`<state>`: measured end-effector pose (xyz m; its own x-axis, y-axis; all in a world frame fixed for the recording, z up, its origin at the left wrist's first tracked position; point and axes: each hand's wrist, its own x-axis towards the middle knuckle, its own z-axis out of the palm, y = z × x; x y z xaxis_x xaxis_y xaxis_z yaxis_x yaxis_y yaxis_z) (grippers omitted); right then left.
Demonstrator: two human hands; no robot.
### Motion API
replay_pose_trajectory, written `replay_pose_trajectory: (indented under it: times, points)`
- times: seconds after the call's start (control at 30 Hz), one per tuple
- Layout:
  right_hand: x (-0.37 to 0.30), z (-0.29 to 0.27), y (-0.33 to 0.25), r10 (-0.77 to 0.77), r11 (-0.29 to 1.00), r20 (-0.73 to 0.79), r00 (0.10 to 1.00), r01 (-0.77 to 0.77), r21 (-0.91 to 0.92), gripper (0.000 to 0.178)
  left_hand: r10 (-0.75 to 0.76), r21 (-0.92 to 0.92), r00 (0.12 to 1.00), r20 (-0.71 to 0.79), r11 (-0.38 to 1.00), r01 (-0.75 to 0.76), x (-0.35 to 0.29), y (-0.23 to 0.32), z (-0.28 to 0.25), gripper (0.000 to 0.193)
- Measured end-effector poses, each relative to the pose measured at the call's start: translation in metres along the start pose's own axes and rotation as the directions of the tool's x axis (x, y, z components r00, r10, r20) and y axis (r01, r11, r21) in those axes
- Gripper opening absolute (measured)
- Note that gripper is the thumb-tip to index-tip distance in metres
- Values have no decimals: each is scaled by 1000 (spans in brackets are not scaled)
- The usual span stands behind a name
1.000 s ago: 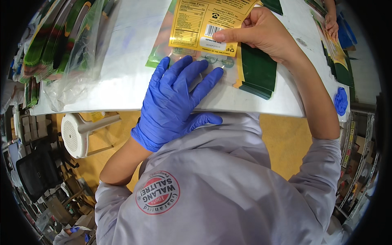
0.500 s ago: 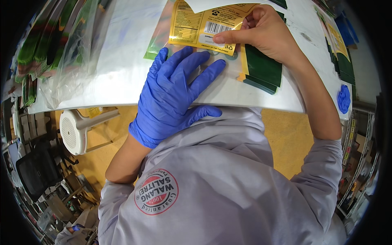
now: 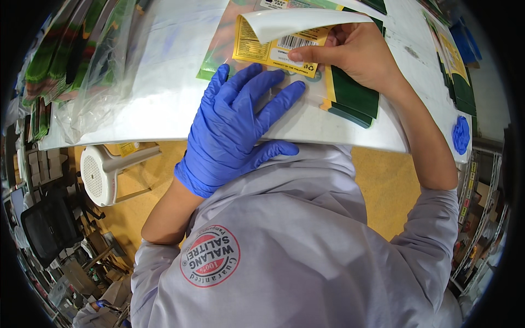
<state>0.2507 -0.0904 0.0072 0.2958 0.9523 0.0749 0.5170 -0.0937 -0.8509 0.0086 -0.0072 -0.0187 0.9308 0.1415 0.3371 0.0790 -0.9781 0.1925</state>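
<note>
My left hand, in a blue glove, lies with its fingers spread over the lower edge of a printed plastic pouch. Between thumb and fingers, my bare right hand pinches the right side of a yellow label with a barcode. The label's upper part curls forward, so its white back shows. It lies over the pouch; whether any of it is stuck down I cannot tell. Dark green pouch ends stick out in layers beneath my right hand.
Stacked green and red pouches and a clear plastic bag sit at the table's left. On the right are more pouches and a crumpled blue glove. A white plastic stool stands below the table's left side.
The label's upper part has curled further down, showing more white back and uncovering more printed pouch above it. My right hand keeps its pinch; my left hand has barely moved.
</note>
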Motion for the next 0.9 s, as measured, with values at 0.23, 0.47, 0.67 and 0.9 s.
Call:
replay_pose_trajectory:
  times: [0.23, 0.47, 0.67, 0.9]
  points:
    - [-2, 0, -7, -54, 999, 8, 999, 54, 8, 41, -13, -32, 1000, 14, 999, 14, 2, 0, -1, 83]
    - [0, -1, -8, 1, 995, 24, 1000, -4, 97, 39, -21, 9, 1000, -5, 1000, 21, 7, 1, -5, 78]
    - [2, -3, -1, -41, 989, 37, 998, 35, 144, 29, -67, -38, 998, -23, 997, 66, 10, 3, -6, 94]
    - [-1, -2, 0, -127, 989, -8, 992, 126, -75, 29, -105, 65, 994, 13, 992, 104, 11, 11, -8, 106]
